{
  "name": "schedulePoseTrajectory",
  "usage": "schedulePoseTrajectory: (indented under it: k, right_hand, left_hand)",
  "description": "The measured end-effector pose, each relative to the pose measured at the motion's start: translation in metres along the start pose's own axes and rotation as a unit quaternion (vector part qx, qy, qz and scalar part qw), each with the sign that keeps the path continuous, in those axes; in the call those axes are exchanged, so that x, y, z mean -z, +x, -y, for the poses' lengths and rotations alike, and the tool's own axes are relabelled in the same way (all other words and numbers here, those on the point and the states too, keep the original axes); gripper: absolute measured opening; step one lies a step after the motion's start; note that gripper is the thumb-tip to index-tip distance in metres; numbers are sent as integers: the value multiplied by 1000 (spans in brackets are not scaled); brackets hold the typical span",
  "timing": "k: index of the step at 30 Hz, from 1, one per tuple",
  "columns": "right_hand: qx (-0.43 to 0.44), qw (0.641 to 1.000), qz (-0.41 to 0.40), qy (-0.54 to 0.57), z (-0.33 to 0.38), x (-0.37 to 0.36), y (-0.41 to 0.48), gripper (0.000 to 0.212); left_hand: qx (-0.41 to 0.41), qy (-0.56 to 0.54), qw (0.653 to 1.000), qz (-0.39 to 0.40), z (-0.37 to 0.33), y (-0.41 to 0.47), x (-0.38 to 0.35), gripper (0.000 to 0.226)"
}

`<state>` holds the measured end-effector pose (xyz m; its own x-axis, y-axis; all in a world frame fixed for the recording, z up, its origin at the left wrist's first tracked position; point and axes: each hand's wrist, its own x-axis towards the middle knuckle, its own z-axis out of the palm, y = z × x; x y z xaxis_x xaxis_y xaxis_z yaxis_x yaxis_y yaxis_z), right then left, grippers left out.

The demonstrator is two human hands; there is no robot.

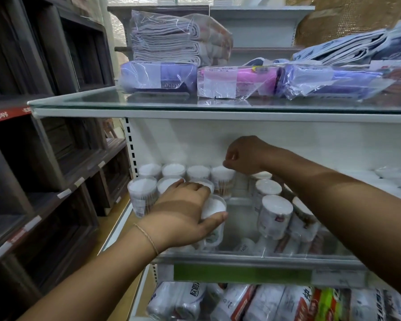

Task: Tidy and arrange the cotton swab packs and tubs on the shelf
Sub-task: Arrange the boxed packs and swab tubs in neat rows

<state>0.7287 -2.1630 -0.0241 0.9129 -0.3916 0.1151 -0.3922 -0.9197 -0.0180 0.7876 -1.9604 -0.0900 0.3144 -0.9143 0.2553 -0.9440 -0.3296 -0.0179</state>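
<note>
The left hand (185, 212) is reaching into the middle shelf (252, 258), its grip clamping around a clear cotton swab tub (214, 207) near the shelf's front. The right hand (243, 156) is hovering at the back, fingers curling down over a back-row tub (222, 179); whether that grip is pinching anything, I cannot tell. More upright tubs (144, 193) are standing to the left, and wrapped tub packs (274, 216) are leaning on the right. Bagged cloths (171, 40) are lying on the glass shelf (148, 100) above.

Both arms outstretched, left hand (183, 210) around a tub (213, 207), right hand (244, 156) higher, fingers (229, 160) bunched downward.
</note>
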Motion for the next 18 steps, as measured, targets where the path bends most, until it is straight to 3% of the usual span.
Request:
schedulePoseTrajectory:
  k: [4,7,13,18]
  right_hand:
    - [29,997,37,-57,4,-21,29,56]
    - [43,996,28,-71,1,-29,38,60]
    - [79,994,56,-51,-12,-20,30,45]
    - [106,993,42,-11,-30,-21,25,35]
  left_hand:
    - [18,5,1000,-15,-7,2,-1,63]
    - [23,-7,1000,0,-7,3,-1,66]
    - [45,-67,996,28,-9,17,14,62]
    - [45,-96,994,19,-3,53,24,30]
